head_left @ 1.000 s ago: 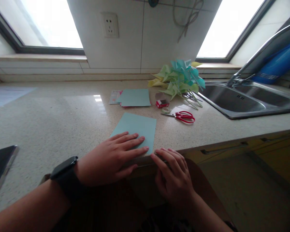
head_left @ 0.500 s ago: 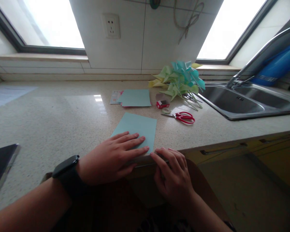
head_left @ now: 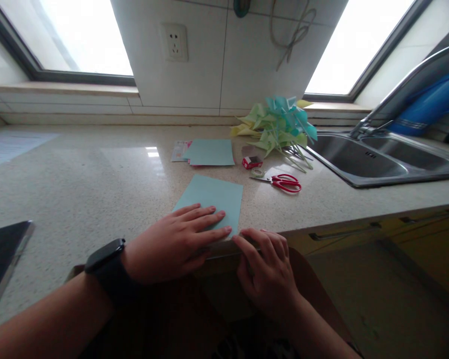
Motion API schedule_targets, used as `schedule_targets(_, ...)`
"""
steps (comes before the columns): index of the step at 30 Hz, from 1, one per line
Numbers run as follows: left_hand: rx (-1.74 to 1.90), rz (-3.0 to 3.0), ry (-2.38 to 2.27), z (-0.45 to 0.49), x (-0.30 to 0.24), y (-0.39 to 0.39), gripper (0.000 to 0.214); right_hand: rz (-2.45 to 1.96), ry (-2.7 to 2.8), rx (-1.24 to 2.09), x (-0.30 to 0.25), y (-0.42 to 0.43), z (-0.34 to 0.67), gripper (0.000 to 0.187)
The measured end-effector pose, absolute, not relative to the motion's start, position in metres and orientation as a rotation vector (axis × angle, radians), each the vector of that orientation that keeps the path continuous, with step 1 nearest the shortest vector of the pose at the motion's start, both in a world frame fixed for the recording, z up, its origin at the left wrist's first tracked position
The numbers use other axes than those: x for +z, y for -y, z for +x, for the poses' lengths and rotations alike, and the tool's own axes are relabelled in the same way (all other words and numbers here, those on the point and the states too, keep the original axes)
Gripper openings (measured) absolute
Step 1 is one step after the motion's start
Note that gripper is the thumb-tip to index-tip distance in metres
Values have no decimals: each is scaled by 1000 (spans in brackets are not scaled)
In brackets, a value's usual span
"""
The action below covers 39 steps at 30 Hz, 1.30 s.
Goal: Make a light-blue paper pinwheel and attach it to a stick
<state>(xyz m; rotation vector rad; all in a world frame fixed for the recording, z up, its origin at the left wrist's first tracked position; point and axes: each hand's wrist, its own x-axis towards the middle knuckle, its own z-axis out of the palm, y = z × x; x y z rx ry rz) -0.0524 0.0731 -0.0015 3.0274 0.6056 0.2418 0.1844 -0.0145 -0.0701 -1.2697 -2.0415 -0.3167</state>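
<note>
A light blue sheet of paper lies on the counter near its front edge. My left hand rests flat on the sheet's lower part, fingers spread and palm down, covering its lower left. A black watch is on that wrist. At the sheet's lower right corner, by the counter edge, is my right hand. Its fingers are loosely bent, the index fingertip at or very near the corner, with the thumb lower and apart. I see nothing held in it.
Behind the sheet lie a stack of blue paper, a small red box, a tape roll and red-handled scissors. Paper pinwheels lie beside the sink. A dark panel is at left.
The view has shifted very slightly. Both hands and the sheet keep the same places relative to each other.
</note>
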Motion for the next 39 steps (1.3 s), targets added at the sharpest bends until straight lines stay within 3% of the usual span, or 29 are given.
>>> schedule_targets(39, 190, 3030, -629, -51, 0, -73, 62, -1162, 2030, -287, -85, 17, 188, 52)
